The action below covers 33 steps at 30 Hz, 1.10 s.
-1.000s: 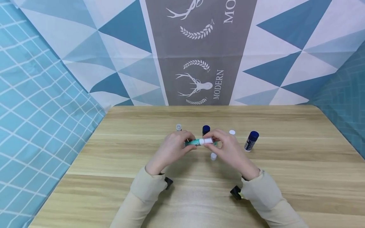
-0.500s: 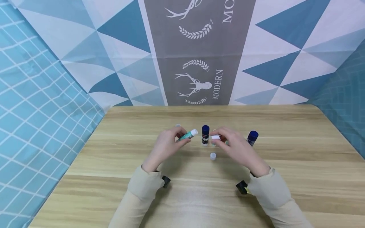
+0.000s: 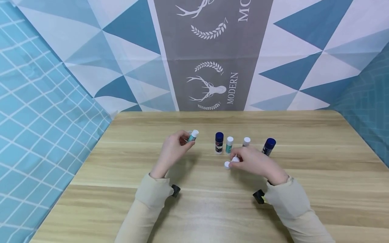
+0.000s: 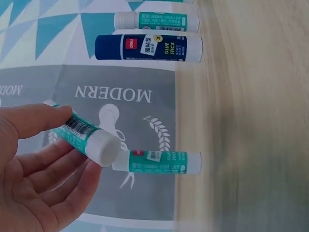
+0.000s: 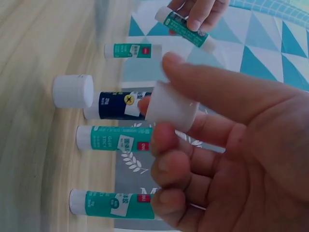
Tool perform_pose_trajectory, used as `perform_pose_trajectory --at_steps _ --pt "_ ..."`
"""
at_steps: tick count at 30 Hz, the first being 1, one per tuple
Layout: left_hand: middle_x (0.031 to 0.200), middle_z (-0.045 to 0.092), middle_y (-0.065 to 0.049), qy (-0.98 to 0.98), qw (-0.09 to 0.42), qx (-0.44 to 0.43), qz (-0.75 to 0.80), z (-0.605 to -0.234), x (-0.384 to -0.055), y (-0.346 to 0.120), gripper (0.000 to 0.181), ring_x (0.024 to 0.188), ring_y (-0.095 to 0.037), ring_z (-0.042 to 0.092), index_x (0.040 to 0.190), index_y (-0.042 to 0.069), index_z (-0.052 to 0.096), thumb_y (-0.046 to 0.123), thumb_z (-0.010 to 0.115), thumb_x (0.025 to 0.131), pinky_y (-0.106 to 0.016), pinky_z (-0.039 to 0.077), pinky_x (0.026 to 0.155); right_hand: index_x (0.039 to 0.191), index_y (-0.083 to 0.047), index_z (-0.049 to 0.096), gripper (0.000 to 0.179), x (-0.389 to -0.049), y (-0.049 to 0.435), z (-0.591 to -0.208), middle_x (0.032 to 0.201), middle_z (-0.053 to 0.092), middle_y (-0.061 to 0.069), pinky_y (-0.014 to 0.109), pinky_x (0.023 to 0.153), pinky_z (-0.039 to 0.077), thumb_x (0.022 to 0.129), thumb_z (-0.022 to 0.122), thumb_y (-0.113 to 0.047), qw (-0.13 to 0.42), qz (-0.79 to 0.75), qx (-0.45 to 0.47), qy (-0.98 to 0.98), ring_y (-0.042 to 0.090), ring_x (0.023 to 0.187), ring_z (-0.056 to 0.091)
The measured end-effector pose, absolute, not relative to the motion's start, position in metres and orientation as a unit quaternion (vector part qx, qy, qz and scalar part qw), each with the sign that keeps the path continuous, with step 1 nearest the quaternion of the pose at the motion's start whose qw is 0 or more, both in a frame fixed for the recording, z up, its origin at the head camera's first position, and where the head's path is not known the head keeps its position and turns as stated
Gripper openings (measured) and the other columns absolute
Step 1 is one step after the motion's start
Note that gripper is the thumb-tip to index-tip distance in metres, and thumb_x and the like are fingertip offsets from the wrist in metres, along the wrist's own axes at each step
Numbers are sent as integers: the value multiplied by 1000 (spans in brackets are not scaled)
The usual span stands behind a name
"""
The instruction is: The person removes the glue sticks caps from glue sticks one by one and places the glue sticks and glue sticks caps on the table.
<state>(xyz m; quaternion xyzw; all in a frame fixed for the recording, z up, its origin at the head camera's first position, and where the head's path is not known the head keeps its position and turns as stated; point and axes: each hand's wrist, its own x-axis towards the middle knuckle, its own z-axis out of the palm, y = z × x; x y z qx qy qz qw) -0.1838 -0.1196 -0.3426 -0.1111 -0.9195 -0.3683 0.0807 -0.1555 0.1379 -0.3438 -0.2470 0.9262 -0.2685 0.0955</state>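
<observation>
Head view: my left hand point(image 3: 173, 150) grips an uncapped glue stick point(image 3: 192, 135) above the bench's point(image 3: 304, 202) far-left part; my right hand point(image 3: 253, 162) pinches a cap point(image 3: 235, 159) mid-bench, beside a loose cap point(image 3: 227, 164). I'd set it down upright, without knocking the standing sticks.

R fingers point(image 5: 212, 101) pinch white cap point(image 5: 171, 107), glue sticks point(image 5: 120, 138) behind
</observation>
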Motion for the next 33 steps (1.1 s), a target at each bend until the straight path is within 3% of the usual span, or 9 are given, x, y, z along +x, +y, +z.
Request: perform_pose_trajectory --at_steps 17,33 --pt "92 64 -11 -934 45 -48 -351 -361 -203 -136 20 84 -21 61 94 3 56 12 62 77 -35 49 74 87 -13 65 6 -162 143 -353 82 57 -1 26 61 40 81 66 -12 114 -225 -251 934 10 69 47" --pt "97 62 -13 -935 18 -25 -354 -378 -213 -140 26 88 -24 60 100 1 53 11 62 77 -37 48 76 80 -11 61 11 -164 136 -367 70 55 -4 25 57 38 74 70 -11 131 -190 -218 948 11 60 45"
